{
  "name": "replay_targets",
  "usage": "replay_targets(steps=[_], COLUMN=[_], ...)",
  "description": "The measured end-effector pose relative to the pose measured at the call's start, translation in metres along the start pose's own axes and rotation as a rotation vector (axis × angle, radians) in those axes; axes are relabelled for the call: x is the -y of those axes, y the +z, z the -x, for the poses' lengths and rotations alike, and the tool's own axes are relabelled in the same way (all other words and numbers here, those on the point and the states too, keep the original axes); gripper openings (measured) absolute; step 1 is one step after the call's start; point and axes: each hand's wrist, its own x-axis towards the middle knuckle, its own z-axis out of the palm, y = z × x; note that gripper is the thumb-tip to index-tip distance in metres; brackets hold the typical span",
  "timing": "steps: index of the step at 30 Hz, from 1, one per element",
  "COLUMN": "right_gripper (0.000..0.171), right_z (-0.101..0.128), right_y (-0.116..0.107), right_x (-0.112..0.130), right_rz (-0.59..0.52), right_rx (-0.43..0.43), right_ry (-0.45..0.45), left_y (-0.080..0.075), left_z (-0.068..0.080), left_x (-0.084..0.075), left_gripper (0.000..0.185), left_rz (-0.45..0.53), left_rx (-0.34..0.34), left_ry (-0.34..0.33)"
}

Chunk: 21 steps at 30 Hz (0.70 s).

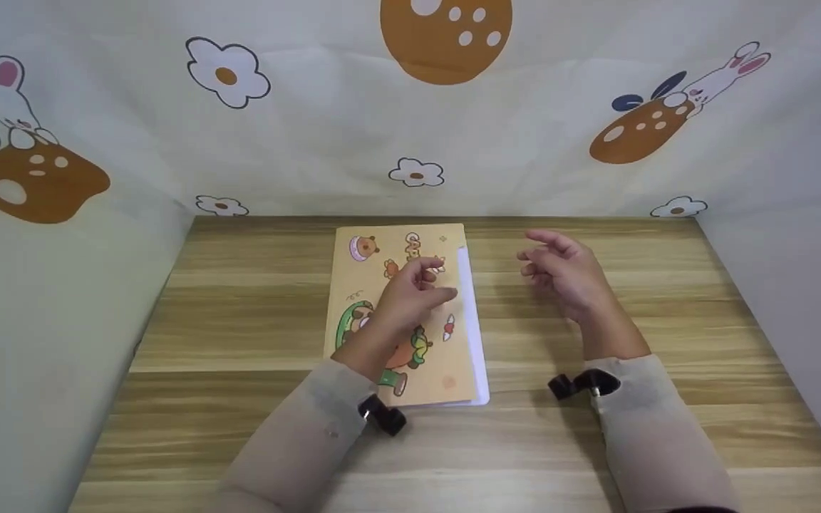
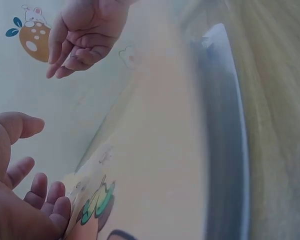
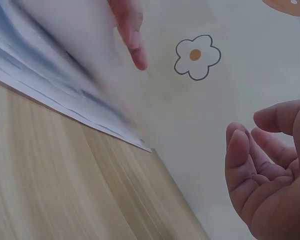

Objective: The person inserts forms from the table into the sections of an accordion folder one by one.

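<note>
A notebook (image 1: 446, 356) with an orange cartoon cover lies in the middle of the wooden table (image 1: 239, 320), white page edges showing along its right side. My left hand (image 1: 414, 292) hovers over the cover near that edge, fingers loosely curled. In the left wrist view the left hand (image 2: 20, 190) has its thumb apart from the fingers with nothing between them, and the cover (image 2: 160, 150) is blurred. My right hand (image 1: 560, 271) floats to the right of the notebook, relaxed and holding nothing. The right wrist view shows the right hand (image 3: 270, 175) beside the blurred pages (image 3: 50, 85).
A cream cloth (image 1: 524, 142) printed with flowers, mushrooms and rabbits walls the table at the back and on both sides. Black camera mounts (image 1: 585, 383) sit on both wrists. Bare wood lies left and right of the notebook.
</note>
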Motion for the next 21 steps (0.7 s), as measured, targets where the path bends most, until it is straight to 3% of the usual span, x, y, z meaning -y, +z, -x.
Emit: replay_targets(steps=[4, 11, 17, 21], right_gripper=[0.027, 0.025, 0.025, 0.025], right_z=[0.0, -0.001, 0.007, 0.013], right_y=[0.0, 0.001, 0.003, 0.006], right_x=[0.001, 0.002, 0.006, 0.011], right_rz=[-0.008, -0.027, 0.011, 0.035], right_rx=[0.0, -0.005, -0.023, -0.032], right_ry=[0.008, 0.005, -0.012, -0.051], left_y=[-0.002, -0.005, -0.02, -0.036], left_z=[-0.002, -0.001, 0.007, 0.013], left_x=[0.002, -0.001, -0.012, -0.025], left_gripper=[0.06, 0.061, 0.051, 0.043], left_rz=[0.022, 0.08, 0.079, 0.143], left_rx=[0.013, 0.03, -0.009, -0.06], left_ry=[-0.034, -0.032, 0.032, 0.091])
